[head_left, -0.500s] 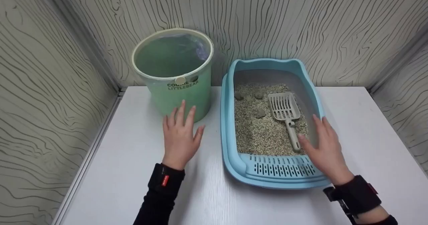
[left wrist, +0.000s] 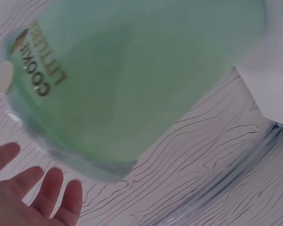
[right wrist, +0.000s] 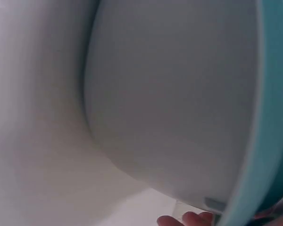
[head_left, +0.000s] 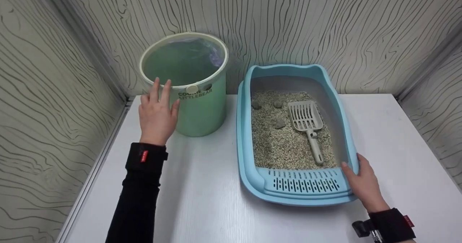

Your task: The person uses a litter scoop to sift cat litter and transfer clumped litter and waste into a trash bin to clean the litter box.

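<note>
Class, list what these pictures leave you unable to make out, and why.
Head view: floor inside the bucket, hidden by its near side.
Head view: litter under the scoop, covered by it.
Left wrist view: part of the left hand, cut off by the edge.

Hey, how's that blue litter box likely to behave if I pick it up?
The blue litter box looks like moulded plastic, so it should be fairly stiff. It's probably heavy for its size, given the litter spread inside. The scoop lies on top, so tilting might send it sliding.
</note>
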